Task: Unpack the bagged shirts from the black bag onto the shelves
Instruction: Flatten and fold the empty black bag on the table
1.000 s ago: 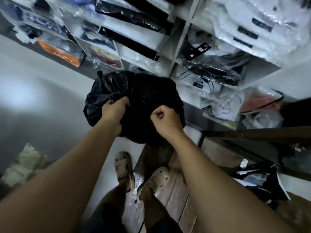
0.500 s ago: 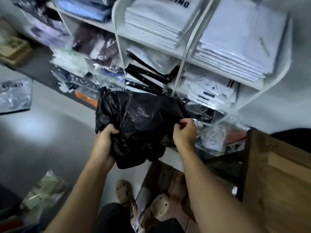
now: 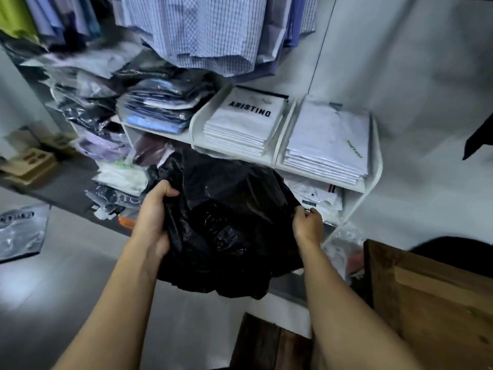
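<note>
The white shelves (image 3: 372, 166) hold stacks of bagged shirts: a pile marked ARISTINO (image 3: 246, 124) in one top compartment, a plain white pile (image 3: 329, 145) in the next, with loose clear-wrapped ones lower and leftward. The black bag (image 3: 226, 222) hangs in front of the lower shelf, contents hidden. The left hand (image 3: 156, 217) has its grip clamped on the bag's left edge, the right hand (image 3: 308, 225) pinching its right edge.

Both hands, the left hand (image 3: 156, 217) and right hand (image 3: 308, 225), grip the crumpled black bag (image 3: 226, 222) by its sides, just below the white shelves (image 3: 373, 166) stacked with bagged shirts (image 3: 248, 124).
</note>
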